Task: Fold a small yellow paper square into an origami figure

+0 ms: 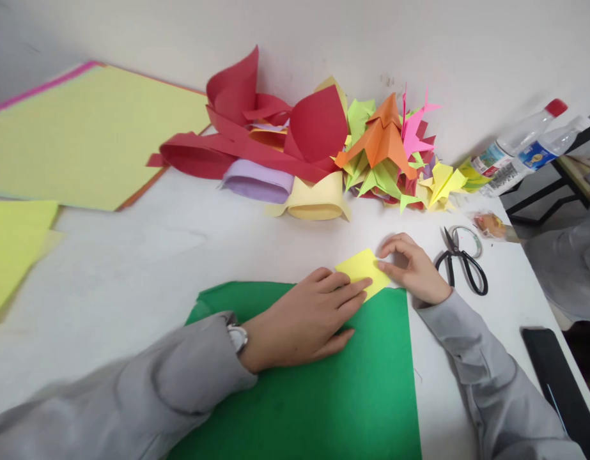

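Observation:
A small piece of yellow paper (356, 265) lies at the top edge of a large green sheet (352, 390), partly over it. My left hand (309, 316) rests flat on the yellow paper with fingers stretched out, its fingertips pressing the lower part. At the paper's right edge, my right hand (417, 271) is curled, thumb and forefinger tips close together on the edge. Part of the yellow paper is hidden under the left fingers. Black-handled scissors (461, 259) lie open just right of my right hand, beside a roll of tape (468, 239).
Along the wall are red paper bands (275, 140), a purple one (257, 182), and a pile of folded paper planes (383, 150). Two plastic bottles (525, 150) stand at the back right. A black phone (553, 377) lies near the right edge. Large yellow sheets (84, 140) cover the left.

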A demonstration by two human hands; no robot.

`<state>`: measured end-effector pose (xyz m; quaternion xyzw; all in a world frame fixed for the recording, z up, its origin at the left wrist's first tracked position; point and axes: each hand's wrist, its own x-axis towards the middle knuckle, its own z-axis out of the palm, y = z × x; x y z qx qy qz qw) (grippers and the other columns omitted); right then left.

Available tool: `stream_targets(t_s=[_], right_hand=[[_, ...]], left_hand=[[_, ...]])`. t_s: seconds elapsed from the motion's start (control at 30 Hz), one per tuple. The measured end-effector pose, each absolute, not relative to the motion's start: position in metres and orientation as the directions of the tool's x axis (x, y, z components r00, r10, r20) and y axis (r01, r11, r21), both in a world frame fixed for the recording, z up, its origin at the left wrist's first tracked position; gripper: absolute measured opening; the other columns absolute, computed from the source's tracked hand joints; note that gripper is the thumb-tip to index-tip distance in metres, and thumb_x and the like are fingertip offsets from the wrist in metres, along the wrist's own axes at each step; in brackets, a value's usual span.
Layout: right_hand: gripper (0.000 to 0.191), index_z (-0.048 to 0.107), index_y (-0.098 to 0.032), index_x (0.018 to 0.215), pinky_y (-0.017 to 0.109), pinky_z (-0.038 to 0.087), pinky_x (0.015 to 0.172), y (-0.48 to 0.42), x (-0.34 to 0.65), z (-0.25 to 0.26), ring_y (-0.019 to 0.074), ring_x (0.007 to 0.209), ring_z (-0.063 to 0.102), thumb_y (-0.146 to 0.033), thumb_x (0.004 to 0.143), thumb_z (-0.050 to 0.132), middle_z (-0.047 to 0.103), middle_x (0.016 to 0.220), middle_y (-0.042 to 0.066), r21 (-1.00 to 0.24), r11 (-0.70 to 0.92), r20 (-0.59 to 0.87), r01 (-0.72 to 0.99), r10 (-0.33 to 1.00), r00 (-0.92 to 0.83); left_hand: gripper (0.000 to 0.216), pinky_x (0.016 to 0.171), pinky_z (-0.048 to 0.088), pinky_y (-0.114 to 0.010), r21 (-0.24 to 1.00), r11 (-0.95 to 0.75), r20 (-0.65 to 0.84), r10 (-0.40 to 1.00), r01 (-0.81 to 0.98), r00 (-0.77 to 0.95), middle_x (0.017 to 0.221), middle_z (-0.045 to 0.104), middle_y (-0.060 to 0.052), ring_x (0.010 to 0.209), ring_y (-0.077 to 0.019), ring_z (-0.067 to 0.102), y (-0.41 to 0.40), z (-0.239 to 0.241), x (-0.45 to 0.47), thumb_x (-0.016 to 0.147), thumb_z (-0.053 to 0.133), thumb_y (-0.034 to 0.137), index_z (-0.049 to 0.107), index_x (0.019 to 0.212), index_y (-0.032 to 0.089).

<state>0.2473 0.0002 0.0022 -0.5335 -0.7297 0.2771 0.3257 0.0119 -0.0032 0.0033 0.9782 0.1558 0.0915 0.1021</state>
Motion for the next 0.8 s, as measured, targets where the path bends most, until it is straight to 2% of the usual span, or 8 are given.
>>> stream_targets(t_s=[0.23,0.37,0.47,0.6,0.67,0.73,0.8], right_hand=[[0.012,0.061,-0.022,0.086,0.042,0.041,0.093,-0.002,0.246,0.001,0.0216,0.098,0.056,-0.023,0.076,0.067,0.057,0.097,0.006,-0.688,0.293,0.184,0.664,0.955,-0.232],[0.015,0.059,-0.023,0.079,0.045,0.039,0.093,-0.005,0.241,-0.003,0.0232,0.098,0.054,-0.025,0.072,0.072,0.057,0.099,0.005,-0.599,0.246,0.165,0.762,0.969,-0.183],[0.014,0.06,-0.022,0.073,0.046,0.038,0.093,-0.007,0.237,-0.002,0.0234,0.099,0.053,-0.022,0.071,0.073,0.057,0.1,0.005,-0.588,0.217,0.138,0.779,0.976,-0.168],[0.014,0.058,-0.021,0.068,0.043,0.04,0.089,-0.009,0.233,0.002,0.0218,0.093,0.055,-0.022,0.073,0.07,0.06,0.092,0.005,-0.642,0.188,0.142,0.743,0.982,-0.125],[0.014,0.058,-0.021,0.067,0.038,0.043,0.08,-0.01,0.23,0.004,0.0194,0.082,0.056,-0.025,0.073,0.07,0.06,0.083,0.003,-0.706,0.145,0.122,0.693,0.989,-0.082],[0.019,0.057,-0.02,0.066,0.032,0.043,0.064,-0.012,0.227,0.005,0.0156,0.064,0.052,-0.032,0.072,0.071,0.058,0.069,0.0,-0.809,0.048,0.041,0.586,0.999,-0.025],[0.029,0.055,-0.02,0.065,0.027,0.037,0.05,-0.012,0.223,0.006,0.012,0.05,0.044,-0.043,0.068,0.072,0.051,0.056,-0.004,-0.905,-0.062,-0.058,0.42,0.998,0.021]], left_hand=[[0.038,0.086,0.035,-0.039,0.197,-0.937,0.184,0.326,0.29,0.927,0.135,0.053,-0.01,0.1,-0.0239,0.051,-0.004,-0.001,0.012,0.09,0.045,0.033,0.054,0.121,0.014],[0.038,0.086,0.037,-0.04,0.186,-0.936,0.18,0.33,0.297,0.927,0.138,0.05,-0.011,0.1,-0.0246,0.051,-0.004,-0.002,0.011,0.09,0.045,0.034,0.054,0.121,0.014],[0.037,0.086,0.039,-0.041,0.183,-0.932,0.183,0.345,0.312,0.921,0.138,0.048,-0.013,0.103,-0.0271,0.051,-0.005,-0.001,0.011,0.089,0.046,0.033,0.054,0.119,0.014],[0.031,0.087,0.043,-0.045,0.205,-0.92,0.237,0.378,0.334,0.895,0.137,0.047,-0.015,0.107,-0.0295,0.049,-0.005,-0.001,0.011,0.089,0.047,0.03,0.057,0.115,0.017],[0.027,0.087,0.044,-0.047,0.244,-0.905,0.282,0.409,0.347,0.868,0.138,0.045,-0.015,0.107,-0.029,0.049,-0.005,-0.001,0.01,0.088,0.048,0.027,0.058,0.112,0.018],[0.026,0.09,0.045,-0.048,0.324,-0.875,0.35,0.465,0.361,0.813,0.138,0.044,-0.015,0.108,-0.0285,0.048,-0.004,-0.002,0.009,0.087,0.05,0.023,0.058,0.112,0.019],[0.031,0.092,0.044,-0.05,0.471,-0.796,0.433,0.584,0.38,0.687,0.135,0.046,-0.016,0.112,-0.029,0.046,-0.002,-0.005,0.01,0.086,0.054,0.022,0.053,0.117,0.019]])
